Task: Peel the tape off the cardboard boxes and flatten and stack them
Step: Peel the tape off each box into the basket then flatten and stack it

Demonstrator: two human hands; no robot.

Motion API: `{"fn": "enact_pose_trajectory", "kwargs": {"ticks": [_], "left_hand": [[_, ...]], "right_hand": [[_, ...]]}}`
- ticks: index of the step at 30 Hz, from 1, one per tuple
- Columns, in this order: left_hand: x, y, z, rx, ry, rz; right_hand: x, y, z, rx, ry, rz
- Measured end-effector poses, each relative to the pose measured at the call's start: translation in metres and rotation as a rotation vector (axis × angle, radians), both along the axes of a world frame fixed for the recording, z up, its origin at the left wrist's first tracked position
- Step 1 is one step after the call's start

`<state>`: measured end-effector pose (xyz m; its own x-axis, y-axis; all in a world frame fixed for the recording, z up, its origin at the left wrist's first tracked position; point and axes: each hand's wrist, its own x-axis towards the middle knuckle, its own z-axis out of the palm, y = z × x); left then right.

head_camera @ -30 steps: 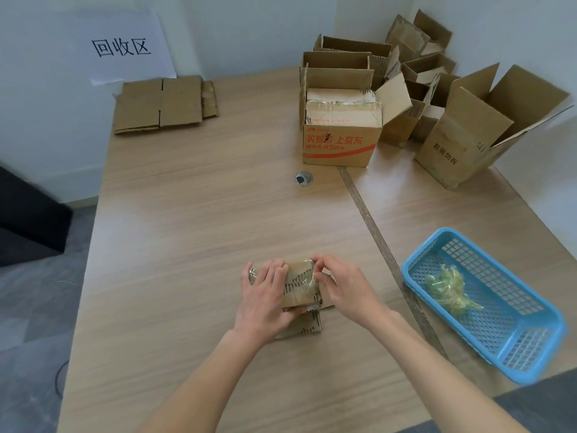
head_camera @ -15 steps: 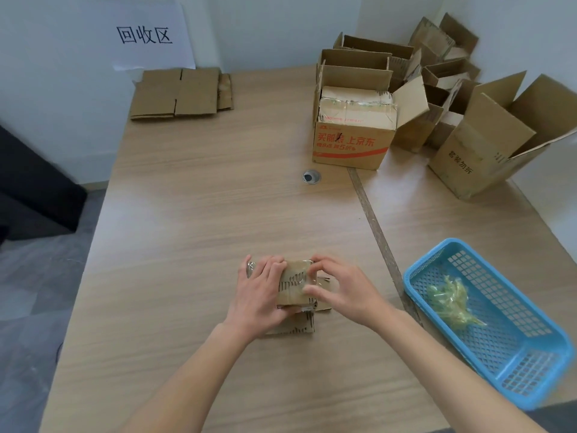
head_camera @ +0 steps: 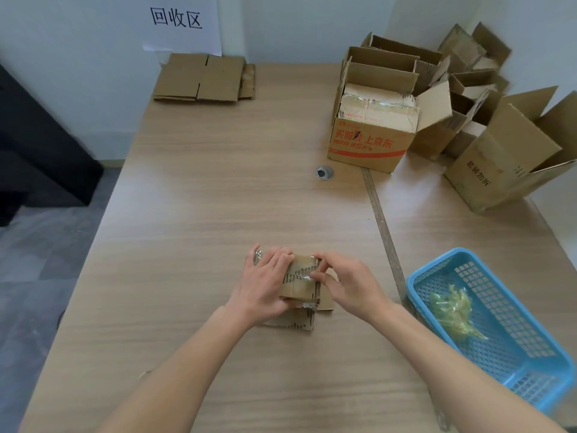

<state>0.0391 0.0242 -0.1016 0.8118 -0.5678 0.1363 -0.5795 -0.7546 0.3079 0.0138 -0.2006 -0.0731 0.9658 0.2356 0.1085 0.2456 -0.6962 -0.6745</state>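
Left hand (head_camera: 265, 284) grips the small box (head_camera: 300, 278); right hand (head_camera: 345, 284) pinches its tape (head_camera: 307, 278). Brittle tape may snap or tear cardboard.

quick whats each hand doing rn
Left hand: grips the small cardboard box, steadying it.
Right hand: pinches the clear tape on the box top.

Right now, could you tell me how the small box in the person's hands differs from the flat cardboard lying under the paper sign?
The small box is still folded up as a box, while the flat cardboard is opened out and lies level on the table.
The small box carries clear tape, and the flat cardboard shows none that I can see.
The left hand and right hand grip the small box; nothing touches the flat cardboard.
Both are plain brown cardboard.
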Motion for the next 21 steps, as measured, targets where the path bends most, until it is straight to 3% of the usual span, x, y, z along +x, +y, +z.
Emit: {"fn": "enact_pose_trajectory", "kwargs": {"ticks": [12,17,21], "left_hand": [[-0.005,-0.006,0.007,0.047,0.06,-0.198],[-0.002,-0.008,0.014,-0.014,0.112,-0.138],[-0.007,-0.009,0.014,-0.061,-0.02,-0.029]], "right_hand": [[0.031,-0.003,0.02,-0.045,0.211,-0.03],[0.009,-0.016,0.019,0.056,0.233,-0.008],[-0.013,-0.02,0.016,0.086,0.266,0.031]]}}
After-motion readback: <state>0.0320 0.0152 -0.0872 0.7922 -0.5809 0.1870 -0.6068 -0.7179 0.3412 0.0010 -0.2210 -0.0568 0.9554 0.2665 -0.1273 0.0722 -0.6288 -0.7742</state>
